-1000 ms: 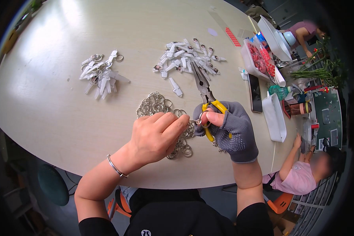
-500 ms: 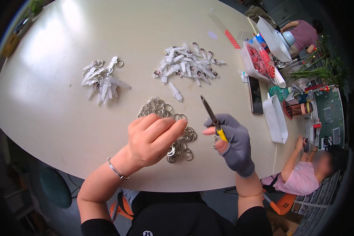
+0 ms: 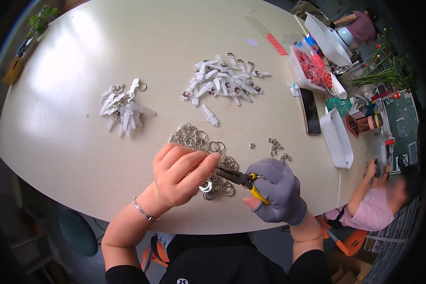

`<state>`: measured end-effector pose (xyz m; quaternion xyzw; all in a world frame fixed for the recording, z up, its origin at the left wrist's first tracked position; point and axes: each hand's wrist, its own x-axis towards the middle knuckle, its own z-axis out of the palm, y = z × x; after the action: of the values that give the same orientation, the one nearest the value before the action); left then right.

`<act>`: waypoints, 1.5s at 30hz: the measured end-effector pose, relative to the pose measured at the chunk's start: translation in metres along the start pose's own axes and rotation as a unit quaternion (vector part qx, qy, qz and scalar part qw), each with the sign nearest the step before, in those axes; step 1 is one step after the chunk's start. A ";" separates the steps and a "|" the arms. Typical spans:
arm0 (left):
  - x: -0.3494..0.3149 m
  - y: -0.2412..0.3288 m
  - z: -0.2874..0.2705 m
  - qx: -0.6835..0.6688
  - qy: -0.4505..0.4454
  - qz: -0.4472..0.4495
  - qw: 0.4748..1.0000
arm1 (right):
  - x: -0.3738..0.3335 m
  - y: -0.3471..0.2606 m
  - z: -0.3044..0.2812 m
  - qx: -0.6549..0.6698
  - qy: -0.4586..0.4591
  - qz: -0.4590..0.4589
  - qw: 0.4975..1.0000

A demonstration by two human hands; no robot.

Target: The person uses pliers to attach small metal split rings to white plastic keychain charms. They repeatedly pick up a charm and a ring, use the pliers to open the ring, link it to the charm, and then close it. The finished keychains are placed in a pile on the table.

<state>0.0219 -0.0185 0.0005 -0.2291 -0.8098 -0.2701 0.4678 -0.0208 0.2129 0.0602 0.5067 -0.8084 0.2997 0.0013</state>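
My bare left hand (image 3: 180, 177) hovers over a heap of metal key rings (image 3: 194, 137) and pinches one ring (image 3: 206, 186) between thumb and fingers. My right hand (image 3: 274, 191), in a grey glove, grips yellow-handled pliers (image 3: 239, 178) whose dark jaws point left and meet the ring at my left fingertips. A silver bangle circles my left wrist. Part of the ring heap is hidden under my left hand.
Two piles of white tags lie on the round pale table (image 3: 80, 71): one with rings at left (image 3: 123, 106), a larger one at centre back (image 3: 222, 80). Small rings (image 3: 277, 146), a dark phone (image 3: 310, 111), white trays and a red-filled bin (image 3: 312, 68) sit right. A person sits at lower right (image 3: 374, 203).
The pliers swung from pointing up and away to pointing left at my left fingertips. My left hand stayed over the ring heap and now pinches a single ring against the jaws.
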 end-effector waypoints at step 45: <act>0.003 0.011 -0.018 0.012 -0.055 0.012 0.998 | -0.007 -0.010 -0.005 -0.021 0.005 -0.016 1.000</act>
<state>0.0389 -0.0212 0.0126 -0.2475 -0.8345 -0.2416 0.4289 -0.0108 0.2182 0.0665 0.5181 -0.8061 0.2853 0.0207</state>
